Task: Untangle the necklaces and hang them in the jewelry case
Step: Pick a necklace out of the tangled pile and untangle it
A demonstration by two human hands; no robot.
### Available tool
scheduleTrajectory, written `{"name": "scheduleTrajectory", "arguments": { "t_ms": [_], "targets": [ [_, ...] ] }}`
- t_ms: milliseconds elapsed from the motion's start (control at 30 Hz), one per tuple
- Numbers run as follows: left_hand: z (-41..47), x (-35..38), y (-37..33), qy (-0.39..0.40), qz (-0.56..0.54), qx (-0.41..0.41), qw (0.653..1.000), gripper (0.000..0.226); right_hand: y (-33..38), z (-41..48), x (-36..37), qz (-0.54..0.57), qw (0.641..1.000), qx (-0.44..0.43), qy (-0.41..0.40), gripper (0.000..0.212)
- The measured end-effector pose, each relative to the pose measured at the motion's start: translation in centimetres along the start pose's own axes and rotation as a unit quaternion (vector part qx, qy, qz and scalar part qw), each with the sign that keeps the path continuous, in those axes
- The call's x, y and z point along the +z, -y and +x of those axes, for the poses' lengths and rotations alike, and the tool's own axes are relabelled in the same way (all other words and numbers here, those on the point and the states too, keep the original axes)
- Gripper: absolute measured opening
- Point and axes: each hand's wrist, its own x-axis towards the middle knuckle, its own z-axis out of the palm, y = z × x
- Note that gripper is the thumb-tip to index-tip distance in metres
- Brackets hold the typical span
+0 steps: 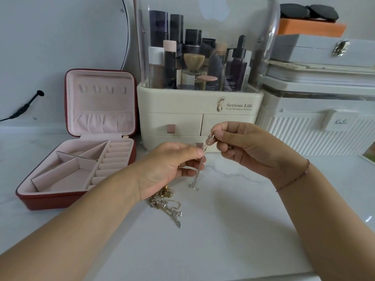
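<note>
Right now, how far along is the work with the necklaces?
Done: the jewelry case stands open, but its hooks are bare, so nothing is hung yet. In hand: the left hand and right hand pinch one silver chain between them, its end dangling. Left: a tangled pile of necklaces lies on the table by the left wrist.

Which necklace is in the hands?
The silver chain: the left hand and the right hand pinch its upper end, and it hangs below them. The rest lie in a tangle on the table.
</note>
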Motion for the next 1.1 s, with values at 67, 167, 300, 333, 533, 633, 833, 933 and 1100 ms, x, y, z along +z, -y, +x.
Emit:
{"name": "scheduleTrajectory", "arguments": {
  "t_ms": [67,167,300,333,533,633,833,933,1100],
  "targets": [
    [0.1,-0.1,0.0,-0.003,-0.001,-0.003,1.000,0.017,0.0,0.1,-0.1,0.011,1.000,-0.009,-0.016,0.008],
    [0.0,-0.2,0.1,0.003,0.005,-0.001,1.000,0.008,-0.1,0.1,-0.2,0.022,0.999,-0.011,-0.043,0.006],
    [-0.1,-0.1,0.0,-0.011,0.011,0.004,1.000,0.019,0.0,0.0,0.1,0.015,0.999,0.016,-0.046,0.011],
    [-0.1,-0.1,0.0,-0.020,0.007,0.004,1.000,0.022,0.0,0.0,0.2,0.013,0.999,0.023,-0.041,0.012],
    [0.2,-0.1,-0.6,-0.094,-0.109,0.024,0.989,0.011,-0.1,-0.1,-0.1,-0.005,0.998,0.044,-0.040,0.013],
    [0.1,-0.5,-1.2,-0.079,-0.212,0.041,0.973,0.004,-0.2,0.0,-0.2,-0.043,0.997,0.049,-0.047,0.011],
    [0.1,-1.0,-1.4,-0.093,-0.205,0.035,0.974,0.016,-0.3,0.1,-0.2,-0.092,0.992,0.044,-0.069,0.010],
    [0.2,-1.0,-1.1,-0.109,-0.131,0.007,0.985,0.015,-0.3,0.0,-0.2,-0.114,0.990,0.026,-0.074,0.008],
    [0.0,-0.7,-0.8,-0.103,-0.062,-0.027,0.992,0.016,-0.2,-0.1,-0.3,-0.192,0.969,-0.047,-0.149,0.007]
  ]
}}
